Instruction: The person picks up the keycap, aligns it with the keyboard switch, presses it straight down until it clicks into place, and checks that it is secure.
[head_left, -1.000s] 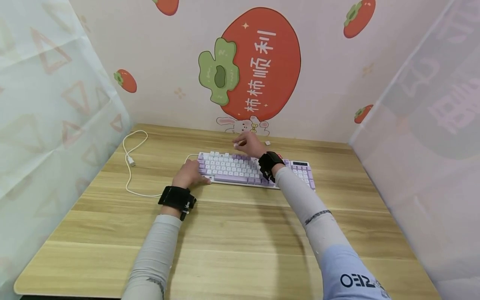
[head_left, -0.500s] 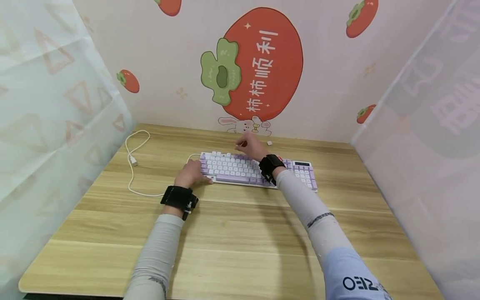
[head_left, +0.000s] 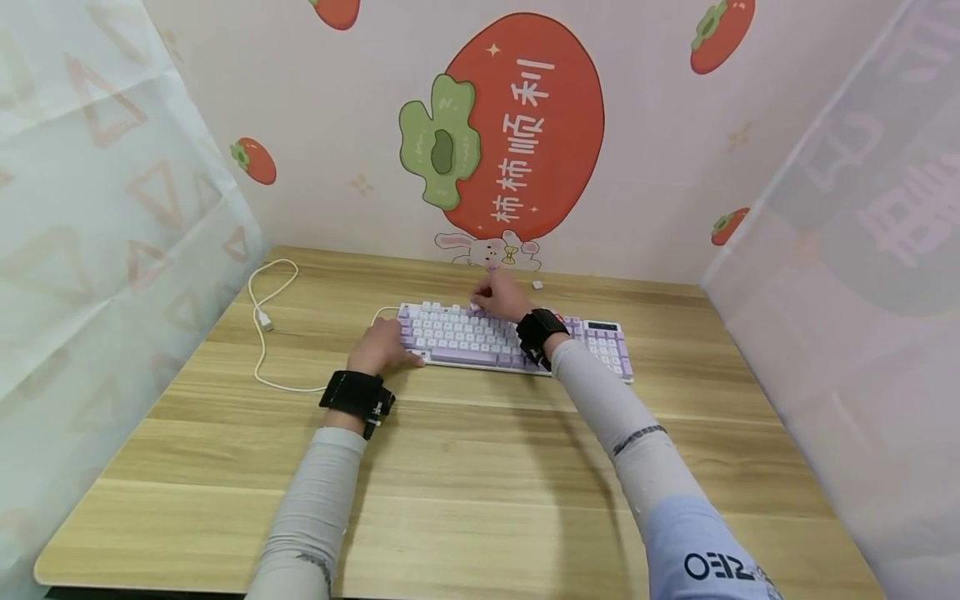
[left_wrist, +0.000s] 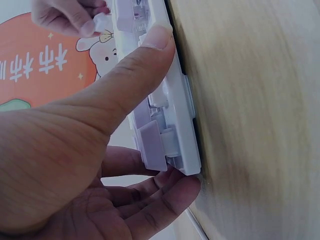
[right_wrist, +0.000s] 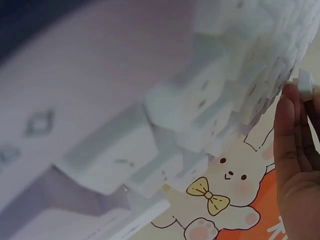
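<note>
A white and lilac keyboard (head_left: pixel 465 342) lies on the table. My left hand (head_left: pixel 381 346) grips its left end; in the left wrist view the thumb (left_wrist: pixel 157 40) presses the front edge and the other fingers (left_wrist: pixel 160 210) bend against the end. My right hand (head_left: pixel 501 296) is at the back row of keys, left of the keyboard's middle. Between its thumb and fingers it pinches a white keycap (left_wrist: pixel 102 22), which also shows in the right wrist view. Whether that keycap touches the keyboard is hard to tell.
Behind the keyboard a loose white keycap (head_left: pixel 537 285) lies on the table. A white USB cable (head_left: pixel 258 354) loops at the left, its plug (head_left: pixel 264 322) resting on the wood. A printed backdrop (head_left: pixel 637 208) rises along the table's back edge.
My right hand has come down and a little forward, bringing the keycap from above and behind the keyboard to its back row. The left hand keeps its hold on the left end.
</note>
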